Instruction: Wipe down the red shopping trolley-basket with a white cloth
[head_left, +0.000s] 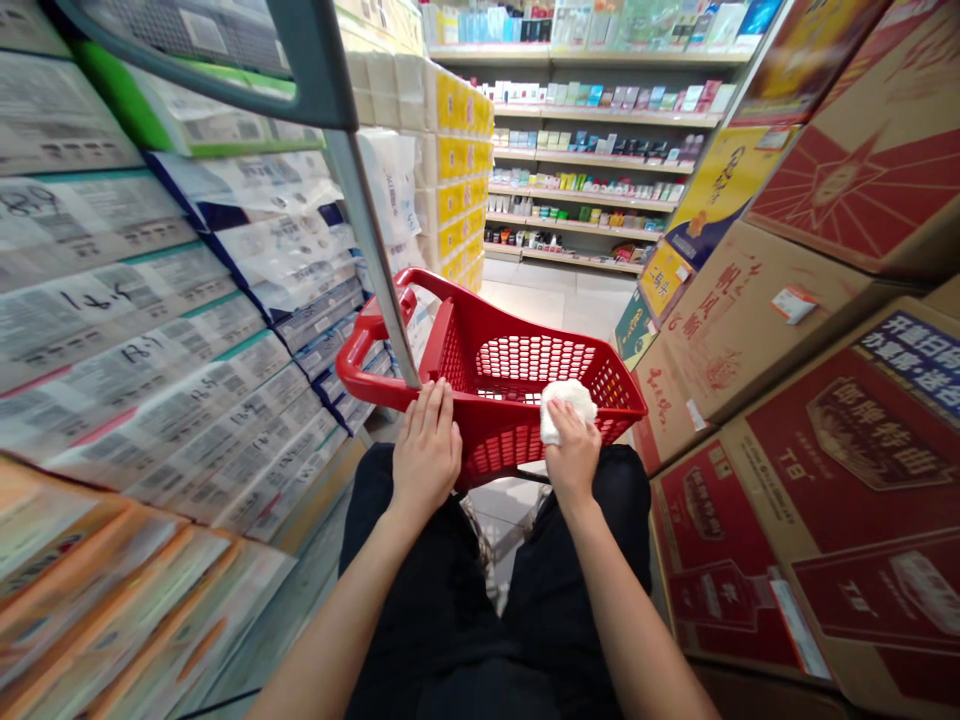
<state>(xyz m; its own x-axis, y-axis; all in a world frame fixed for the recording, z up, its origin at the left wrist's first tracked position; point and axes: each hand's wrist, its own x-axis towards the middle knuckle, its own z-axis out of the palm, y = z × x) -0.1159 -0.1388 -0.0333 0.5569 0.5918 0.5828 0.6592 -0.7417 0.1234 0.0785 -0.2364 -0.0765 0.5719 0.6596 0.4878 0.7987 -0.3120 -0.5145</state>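
Observation:
A red plastic shopping basket (525, 318) with latticed walls and a long grey pull handle (373, 215) stands in front of my knees. My left hand (429, 445) lies against its near side beside the foot of the metal handle pole, fingers stretched out and their tips at the rim. My right hand (574, 452) presses a white cloth (570, 398) over the near rim towards the basket's right end. Its fingers are bent onto the cloth, which is bunched up and hides part of the rim. Through the holes of the basket floor and walls, light tiles show.
Stacked white packages (135, 350) rise close on the left. Red and brown cartons (825, 480) stand close on the right. Yellow-and-white packs (457, 160) are piled beyond the basket. Shelves (600, 115) of small boxed goods line the back, across a tiled floor (555, 280).

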